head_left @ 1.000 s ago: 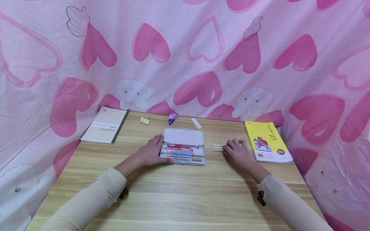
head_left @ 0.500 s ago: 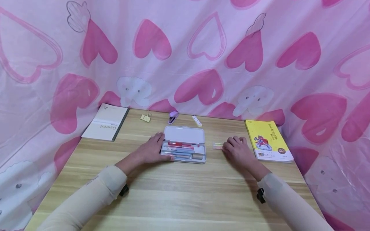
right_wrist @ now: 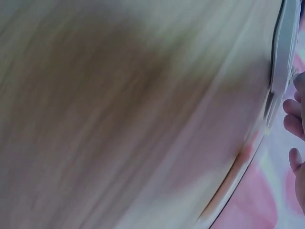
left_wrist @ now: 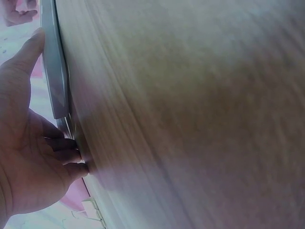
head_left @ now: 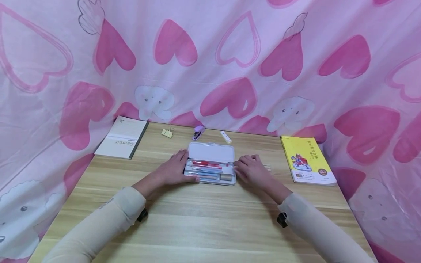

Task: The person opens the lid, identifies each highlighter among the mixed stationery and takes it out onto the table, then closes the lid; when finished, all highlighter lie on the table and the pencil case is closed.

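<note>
An open white pencil case (head_left: 211,151) lies on the table, holding red and blue pens (head_left: 205,171) and a beige block (head_left: 226,177). My left hand (head_left: 171,171) grips its left end. In the left wrist view, the left thumb (left_wrist: 32,50) lies along the case's front edge (left_wrist: 56,81), with the fingers bent around the end. My right hand (head_left: 253,170) is at the case's right end, fingers loosely bent; contact there is hard to tell. Pale ends of a highlighter set (head_left: 268,167) show just beyond the right hand, the rest hidden beneath it.
Behind the case lie a binder clip (head_left: 167,133), a purple stapler (head_left: 198,132) and a small white strip-shaped item (head_left: 225,137). A notebook (head_left: 122,137) lies at the left, a yellow book (head_left: 307,159) at the right. A pink heart-print curtain (head_left: 227,96) hangs behind the table.
My right hand has moved left from the highlighter set to the right end of the pencil case. The left hand has kept its place on the case. The head view has shifted slightly.
</note>
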### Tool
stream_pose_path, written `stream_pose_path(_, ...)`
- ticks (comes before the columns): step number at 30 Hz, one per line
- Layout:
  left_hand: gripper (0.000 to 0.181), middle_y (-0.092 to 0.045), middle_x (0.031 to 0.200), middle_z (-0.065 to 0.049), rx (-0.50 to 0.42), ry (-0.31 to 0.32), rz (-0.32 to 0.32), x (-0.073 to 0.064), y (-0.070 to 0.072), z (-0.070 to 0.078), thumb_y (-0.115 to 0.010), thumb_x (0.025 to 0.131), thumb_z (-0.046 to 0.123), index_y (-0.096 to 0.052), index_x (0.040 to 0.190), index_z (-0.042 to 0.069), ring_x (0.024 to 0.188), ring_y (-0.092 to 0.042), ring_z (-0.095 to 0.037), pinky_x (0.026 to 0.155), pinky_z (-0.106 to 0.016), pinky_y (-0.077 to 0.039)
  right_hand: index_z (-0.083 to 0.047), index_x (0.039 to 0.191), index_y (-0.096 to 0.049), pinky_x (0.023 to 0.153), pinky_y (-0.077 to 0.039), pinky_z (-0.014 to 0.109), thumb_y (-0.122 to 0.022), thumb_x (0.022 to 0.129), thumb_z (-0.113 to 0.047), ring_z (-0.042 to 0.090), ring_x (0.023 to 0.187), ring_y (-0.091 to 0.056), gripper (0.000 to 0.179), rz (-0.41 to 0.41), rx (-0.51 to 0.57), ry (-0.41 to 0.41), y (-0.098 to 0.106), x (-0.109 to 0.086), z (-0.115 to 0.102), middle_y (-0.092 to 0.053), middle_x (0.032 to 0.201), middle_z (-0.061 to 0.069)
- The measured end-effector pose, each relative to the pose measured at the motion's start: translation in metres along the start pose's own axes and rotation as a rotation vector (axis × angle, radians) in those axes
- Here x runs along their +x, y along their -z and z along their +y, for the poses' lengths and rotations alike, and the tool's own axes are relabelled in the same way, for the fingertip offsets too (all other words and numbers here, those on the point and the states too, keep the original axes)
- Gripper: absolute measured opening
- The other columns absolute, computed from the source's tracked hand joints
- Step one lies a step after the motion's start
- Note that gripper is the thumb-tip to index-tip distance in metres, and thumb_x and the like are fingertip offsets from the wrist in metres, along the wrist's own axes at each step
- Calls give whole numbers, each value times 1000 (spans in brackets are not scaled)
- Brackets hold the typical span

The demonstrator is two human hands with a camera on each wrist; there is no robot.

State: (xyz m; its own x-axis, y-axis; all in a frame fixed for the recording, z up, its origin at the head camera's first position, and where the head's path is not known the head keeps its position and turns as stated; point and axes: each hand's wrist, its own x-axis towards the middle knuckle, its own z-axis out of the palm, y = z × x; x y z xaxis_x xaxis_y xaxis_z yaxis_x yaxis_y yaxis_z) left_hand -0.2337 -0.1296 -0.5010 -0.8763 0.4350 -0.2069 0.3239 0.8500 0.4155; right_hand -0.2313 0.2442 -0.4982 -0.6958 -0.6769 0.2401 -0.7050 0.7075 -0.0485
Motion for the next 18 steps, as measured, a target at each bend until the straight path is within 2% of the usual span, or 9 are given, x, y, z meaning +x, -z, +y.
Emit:
stream_pose_path(7, 138, -14, 185, -23, -11, 1, 4, -1, 0, 1, -71, 87, 86, -14, 175, -3, 173, -16, -43, 139, -59, -23, -16, 135, -76, 110, -49, 52, -73, 109, -35, 22, 119, -65, 33, -79, 22, -14, -7, 15, -20, -75, 126, 2)
stream_pose_path(11, 138, -15, 185, -23, -7, -5, 11, 0, -1, 0, -70, 87, 87, -14, 175, -3, 173, -17, -43, 139, -58, -24, -16, 135, -75, 108, -51, 49, -70, 110, -37, 20, 118, -65, 33, -115, 19, 27, -10, 21, -29, -76, 126, 1)
stream_pose_path(18, 138, -14, 186, -22, -9, -15, 15, 0, -1, 0, -69, 87, 88, -15, 175, -3, 173, -16, -43, 140, -58, -24, -18, 143, -71, 107, -55, 43, -66, 112, -38, 19, 120, -63, 37, -174, 80, 20, -13, 28, -40, -74, 134, 1)
